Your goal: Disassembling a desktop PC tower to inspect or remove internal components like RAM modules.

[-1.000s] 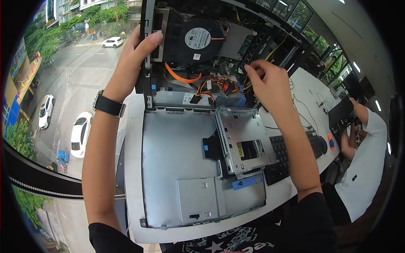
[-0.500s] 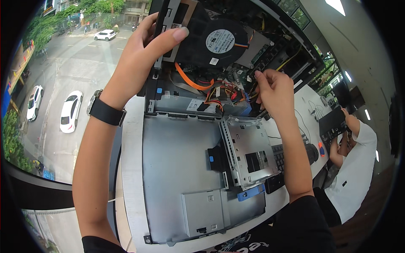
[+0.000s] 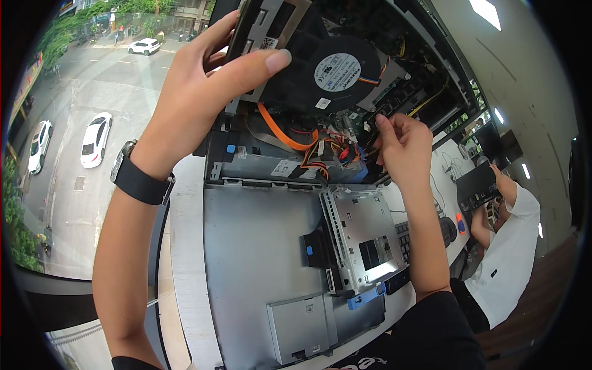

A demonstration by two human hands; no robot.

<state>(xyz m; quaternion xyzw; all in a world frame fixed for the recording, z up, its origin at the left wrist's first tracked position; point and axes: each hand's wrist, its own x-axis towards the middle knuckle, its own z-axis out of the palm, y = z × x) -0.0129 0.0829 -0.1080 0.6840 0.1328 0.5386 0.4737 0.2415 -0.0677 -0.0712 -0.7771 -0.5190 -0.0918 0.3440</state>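
Observation:
An opened desktop computer case [image 3: 216, 171] stands tilted before me. My left hand [image 3: 200, 80] grips its upper left edge, thumb over the metal frame and fingers behind it. Beside the thumb is a black blower fan [image 3: 364, 58] with a round white label. Below the fan run an orange flat cable [image 3: 279, 131] and a bundle of coloured wires [image 3: 333, 150], next to a grey power supply [image 3: 259, 165]. My right hand [image 3: 407, 148] is closed in a pinch inside the case, right of the wires; what its fingertips hold is hidden among dark cables.
The metal side panel [image 3: 256, 246] lies flat on the white table [image 3: 190, 290], with a silver drive bracket [image 3: 364, 213] and blue latch [image 3: 365, 298] on it. A keyboard [image 3: 404, 237] is partly behind my right forearm. Another person [image 3: 509, 259] handles a black device [image 3: 478, 185] at right.
The view has shifted slightly, so the case sits a little lower and further right. My left hand keeps its grip, and my right hand stays pinched at the same spot.

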